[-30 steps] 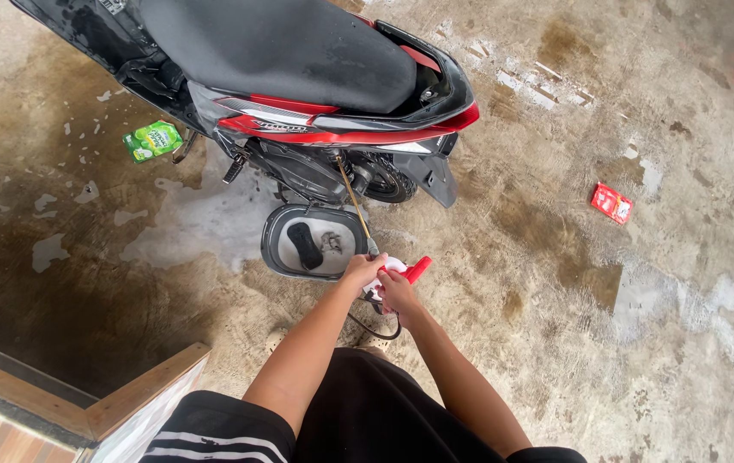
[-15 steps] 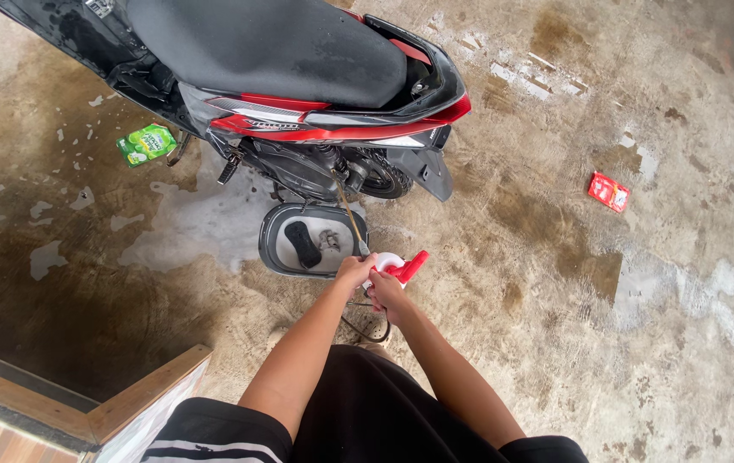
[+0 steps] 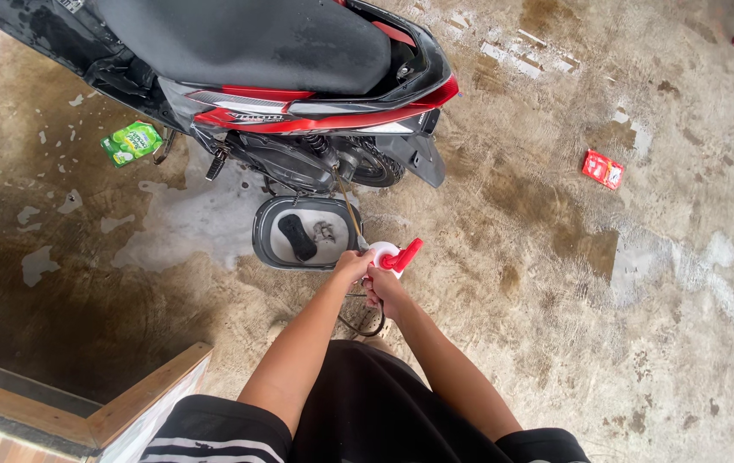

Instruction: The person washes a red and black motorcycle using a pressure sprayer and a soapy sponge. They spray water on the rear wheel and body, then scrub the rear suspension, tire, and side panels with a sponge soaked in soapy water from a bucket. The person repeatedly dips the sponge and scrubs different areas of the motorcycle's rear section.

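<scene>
I see the red-and-white spray nozzle [image 3: 391, 255] low over the wet concrete floor [image 3: 555, 343], just beside the grey basin [image 3: 265, 244] w/ a black sponge [image 3: 297, 237]. Both hands clenched on it: left hand [image 3: 351, 266], right hand [image 3: 381, 287]. Thin wand runs up toward the scooter [image 3: 298, 94]. Risk, imo: wet grip slips, or the hose looped at my feet snags. Vs 0.5 s ago: scene sits slightly lower in view, hands same spot.
</scene>
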